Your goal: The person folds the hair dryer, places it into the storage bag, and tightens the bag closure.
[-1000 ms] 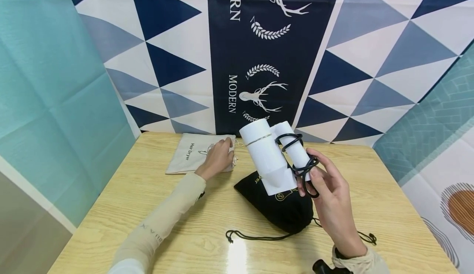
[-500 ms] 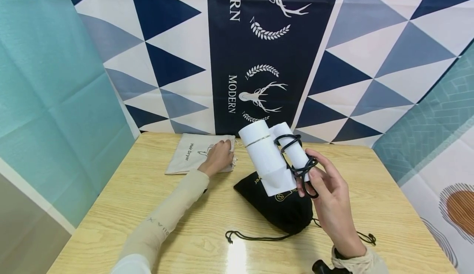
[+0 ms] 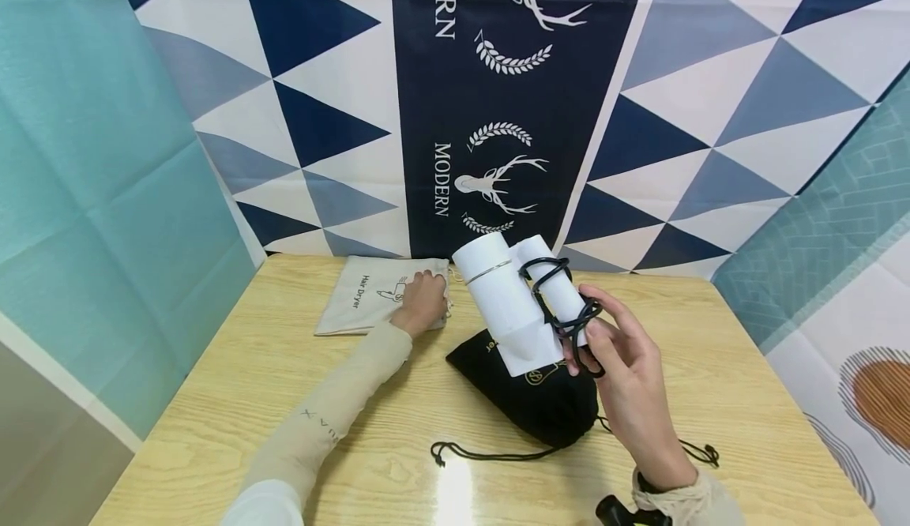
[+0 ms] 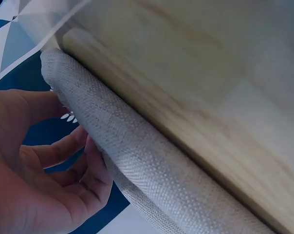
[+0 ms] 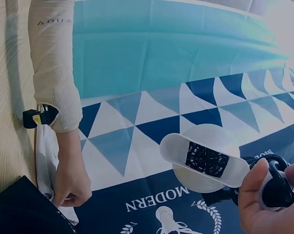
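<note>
Raised over the table, my right hand (image 3: 635,388) grips a white folding hair dryer (image 3: 501,297) by its handle end, which has a black cord (image 3: 569,324) wound round it. In the right wrist view the dryer's dark grille (image 5: 207,160) shows. At the back of the table lies a beige fabric drawstring bag (image 3: 348,301) printed "Hair Dryer". My left hand (image 3: 423,302) is at its right end, fingers curled and pinching the edge. The left wrist view shows that hand's fingertips against the bag's woven edge (image 4: 132,141); part of the grip is hidden behind the cloth.
A black drawstring bag (image 3: 547,411) with gold print lies mid-table below the dryer, its black cords (image 3: 490,456) spread over the wood. The table (image 3: 235,384) meets a patterned cloth backdrop (image 3: 334,123) at the back.
My left forearm has shifted slightly to the right, while the left hand stays at the beige bag's edge. The hair dryer stays in my right hand, almost still.
</note>
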The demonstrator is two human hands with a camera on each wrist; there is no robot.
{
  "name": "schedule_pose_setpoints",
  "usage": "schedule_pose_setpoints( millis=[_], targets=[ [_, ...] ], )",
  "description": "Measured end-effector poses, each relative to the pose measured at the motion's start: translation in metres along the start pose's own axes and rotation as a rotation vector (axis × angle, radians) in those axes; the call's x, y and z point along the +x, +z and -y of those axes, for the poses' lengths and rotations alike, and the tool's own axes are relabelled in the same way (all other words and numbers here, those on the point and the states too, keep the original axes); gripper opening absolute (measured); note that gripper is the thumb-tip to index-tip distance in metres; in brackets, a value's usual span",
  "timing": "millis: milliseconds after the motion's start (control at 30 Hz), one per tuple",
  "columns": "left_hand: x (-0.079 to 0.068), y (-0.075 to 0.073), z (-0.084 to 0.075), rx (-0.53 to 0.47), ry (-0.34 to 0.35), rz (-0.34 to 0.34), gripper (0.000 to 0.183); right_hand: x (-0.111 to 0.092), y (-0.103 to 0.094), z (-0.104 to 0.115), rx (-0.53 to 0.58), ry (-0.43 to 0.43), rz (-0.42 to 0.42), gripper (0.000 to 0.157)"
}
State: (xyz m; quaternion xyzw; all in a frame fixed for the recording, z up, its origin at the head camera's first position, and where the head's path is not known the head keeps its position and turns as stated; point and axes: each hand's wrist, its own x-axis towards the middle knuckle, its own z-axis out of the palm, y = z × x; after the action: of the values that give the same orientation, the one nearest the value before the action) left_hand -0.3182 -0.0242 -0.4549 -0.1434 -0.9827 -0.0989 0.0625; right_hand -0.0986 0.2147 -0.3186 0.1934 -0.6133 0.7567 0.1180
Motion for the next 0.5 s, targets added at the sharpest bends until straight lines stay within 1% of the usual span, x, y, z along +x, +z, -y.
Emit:
schedule_pose_setpoints(
  millis=[133, 167, 267, 400, 500],
  targets=[
    [-0.001, 0.000, 0.002, 0.021, -0.005, -0.012, 0.017, 0.000, 0.000, -0.003, -0.025, 0.018, 0.005, 0.040],
    [-0.002, 0.000, 0.003, 0.018, -0.004, -0.019, 0.018, 0.000, 0.000, -0.003, -0.039, 0.026, 0.003, 0.040],
    [-0.003, -0.002, 0.004, 0.010, 0.000, -0.042, 0.020, 0.001, -0.001, -0.005, -0.034, 0.029, 0.018, 0.041],
    [-0.003, -0.008, 0.007, -0.011, -0.007, -0.094, 0.024, 0.001, -0.001, -0.007, -0.039, 0.038, 0.019, 0.041],
    [-0.002, -0.014, 0.010, -0.046, -0.030, -0.121, 0.031, 0.001, -0.001, -0.009, -0.042, 0.036, 0.006, 0.041]
  ],
)
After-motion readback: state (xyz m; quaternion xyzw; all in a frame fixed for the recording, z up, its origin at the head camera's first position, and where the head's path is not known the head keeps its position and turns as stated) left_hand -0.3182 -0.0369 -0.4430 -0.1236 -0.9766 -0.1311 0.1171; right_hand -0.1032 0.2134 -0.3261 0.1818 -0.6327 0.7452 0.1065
